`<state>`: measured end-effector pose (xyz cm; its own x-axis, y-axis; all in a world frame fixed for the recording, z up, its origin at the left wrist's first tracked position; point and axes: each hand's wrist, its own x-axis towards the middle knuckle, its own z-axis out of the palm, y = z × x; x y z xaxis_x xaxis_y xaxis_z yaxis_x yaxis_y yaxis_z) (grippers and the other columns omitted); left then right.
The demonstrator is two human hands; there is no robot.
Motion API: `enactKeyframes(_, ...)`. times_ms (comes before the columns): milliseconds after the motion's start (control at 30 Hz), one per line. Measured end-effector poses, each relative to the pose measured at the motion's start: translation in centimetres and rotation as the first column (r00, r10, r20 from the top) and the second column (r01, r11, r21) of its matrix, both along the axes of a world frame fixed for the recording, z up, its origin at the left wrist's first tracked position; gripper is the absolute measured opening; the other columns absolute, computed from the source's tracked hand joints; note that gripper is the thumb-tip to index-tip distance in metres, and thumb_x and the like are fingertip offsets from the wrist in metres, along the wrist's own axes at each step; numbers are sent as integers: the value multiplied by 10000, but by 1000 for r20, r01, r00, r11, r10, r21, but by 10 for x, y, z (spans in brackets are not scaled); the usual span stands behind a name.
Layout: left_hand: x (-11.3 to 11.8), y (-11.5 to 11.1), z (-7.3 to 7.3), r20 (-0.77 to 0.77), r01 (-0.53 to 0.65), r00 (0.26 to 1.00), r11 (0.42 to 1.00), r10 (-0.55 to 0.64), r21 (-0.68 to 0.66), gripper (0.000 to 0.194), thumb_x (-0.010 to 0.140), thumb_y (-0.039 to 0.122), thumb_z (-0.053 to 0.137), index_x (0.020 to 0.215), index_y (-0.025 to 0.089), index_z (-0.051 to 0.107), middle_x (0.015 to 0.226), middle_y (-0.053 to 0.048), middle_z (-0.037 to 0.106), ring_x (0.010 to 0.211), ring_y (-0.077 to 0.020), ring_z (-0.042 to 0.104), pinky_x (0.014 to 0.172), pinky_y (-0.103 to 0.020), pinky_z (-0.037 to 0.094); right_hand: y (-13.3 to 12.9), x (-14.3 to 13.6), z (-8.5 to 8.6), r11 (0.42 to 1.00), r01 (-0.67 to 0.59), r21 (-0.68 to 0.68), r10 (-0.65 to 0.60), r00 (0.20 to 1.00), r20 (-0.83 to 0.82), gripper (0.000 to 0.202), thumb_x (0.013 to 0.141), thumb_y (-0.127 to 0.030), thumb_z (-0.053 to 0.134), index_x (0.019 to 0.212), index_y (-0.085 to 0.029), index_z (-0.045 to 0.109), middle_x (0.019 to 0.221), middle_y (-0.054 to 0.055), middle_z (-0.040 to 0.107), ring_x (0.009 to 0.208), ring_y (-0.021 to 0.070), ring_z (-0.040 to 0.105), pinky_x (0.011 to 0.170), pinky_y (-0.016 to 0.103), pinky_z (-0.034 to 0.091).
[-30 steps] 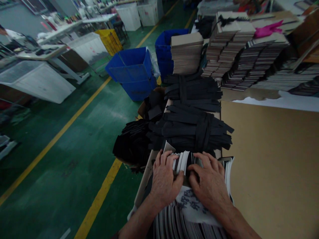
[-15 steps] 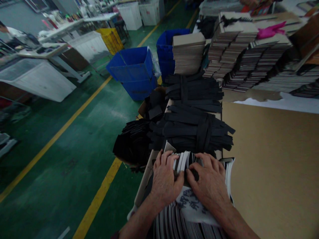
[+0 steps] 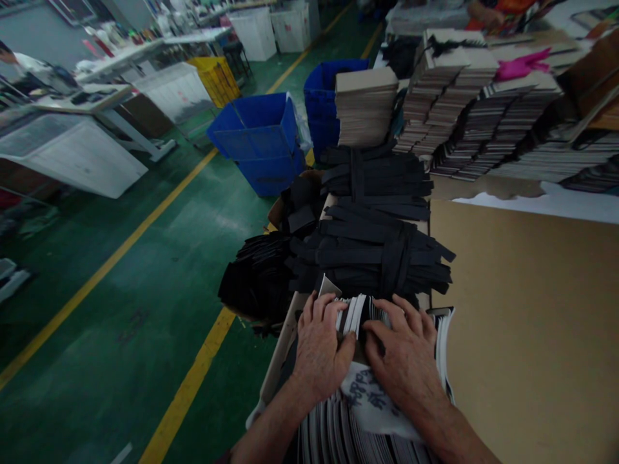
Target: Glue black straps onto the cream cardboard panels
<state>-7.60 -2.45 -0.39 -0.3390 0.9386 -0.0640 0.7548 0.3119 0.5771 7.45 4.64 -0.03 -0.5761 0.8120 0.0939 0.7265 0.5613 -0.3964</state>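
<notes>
A row of thin black-and-white sheets (image 3: 356, 314) stands on edge, packed closely in a pale open box (image 3: 276, 370). My left hand (image 3: 319, 348) is curled over the left part of the row, its fingertips at the far edge and its thumb on the near side. Across a small gap, my right hand (image 3: 406, 351) bends over the right part, thumb and forefinger close together against the sheets. Its fingertips are partly hidden among them. Below the hands lies a whitish piece with dark handwriting (image 3: 370, 399), on top of more upright sheets (image 3: 348, 435).
Bundles of black strips (image 3: 382, 251) lie just beyond the box. A carton of black pieces (image 3: 251, 277) sits left of it. Brown board (image 3: 527, 309) covers the right side. Stacked panels (image 3: 445, 84), a pink glove (image 3: 522, 64) and blue bins (image 3: 256, 142) stand farther off.
My right hand has shifted slightly, with its thumb and forefinger closer together and its fingers lifted a little to the left. My left hand stays nearly where it was.
</notes>
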Motion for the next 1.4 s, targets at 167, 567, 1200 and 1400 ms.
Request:
enactKeyframes(167,0,-1,0,19,-19,1000,1000,19,3,381,845,209,571,1216,269,514,1397,-66,473,1428,-330,301,1156,-617,290,3,-2,-2,999,40,-36,-40,999,-10,185,892,-389,604,799,-293,731,1254,37,620,1290,336,431,1081,609,276)
enactKeyframes(567,-2,0,-1,13,-21,1000,1000,21,-5,405,836,222,581,1235,258,518,1399,-80,483,1413,-333,320,1145,-616,301,3,-6,-2,997,70,-23,-69,998,12,95,841,-315,628,821,-276,713,1234,43,614,1252,333,444,1076,586,293)
enactKeyframes(1200,-5,0,1,53,-19,998,999,21,-33,390,840,194,549,1224,257,531,1402,-71,477,1421,-326,300,1152,-599,289,2,-10,-1,998,-2,-69,2,1000,3,204,839,-203,571,821,-266,764,1289,33,632,1323,322,416,1113,564,289)
enactKeyframes(1400,-4,0,-2,40,-21,999,1000,21,-4,363,861,204,543,1220,261,526,1396,-66,483,1410,-318,317,1155,-598,288,2,-11,-4,998,19,-53,-20,1000,-12,241,920,-359,559,819,-284,765,1267,32,638,1306,319,429,1102,566,298)
